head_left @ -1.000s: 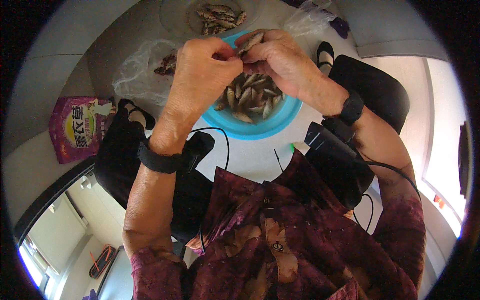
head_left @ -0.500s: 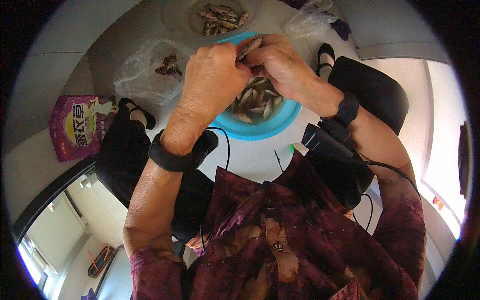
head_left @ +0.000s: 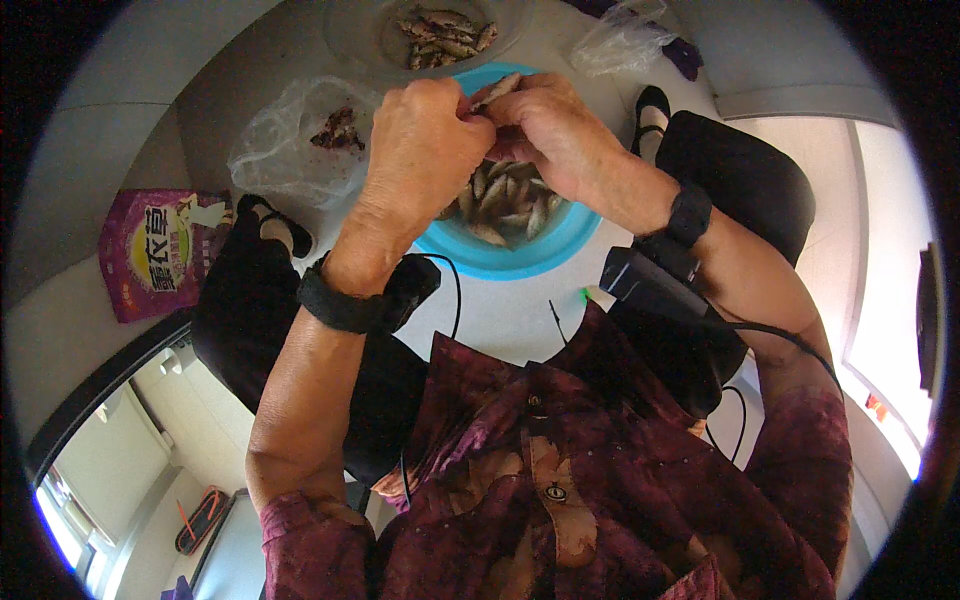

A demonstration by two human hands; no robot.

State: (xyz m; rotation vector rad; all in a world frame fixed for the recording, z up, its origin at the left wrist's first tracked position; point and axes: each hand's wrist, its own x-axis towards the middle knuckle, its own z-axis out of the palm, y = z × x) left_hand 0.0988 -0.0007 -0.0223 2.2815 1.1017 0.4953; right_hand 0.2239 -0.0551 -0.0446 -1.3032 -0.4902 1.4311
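Observation:
A small fish (head_left: 498, 92) is held between my two hands, over the far part of a blue basin (head_left: 500, 262). My right hand (head_left: 560, 130) wraps its fingers round the fish. Pressed against it, my left hand (head_left: 428, 140) is closed with its fingertips at the fish; those fingertips are mostly hidden, so I cannot make out what they pinch. Several more small fish (head_left: 512, 200) lie in water in the basin below.
Beyond the basin, a clear bowl (head_left: 345, 40) holds several fish. To the left, a clear plastic bag (head_left: 265, 150) carries dark red scraps (head_left: 338, 130). A purple packet (head_left: 150, 255) stands farther left. Another clear bag (head_left: 620, 45) lies at the far right. Cables hang from both wrist straps.
Both hands have shifted slightly, the left a little toward me. The fish stays between them.

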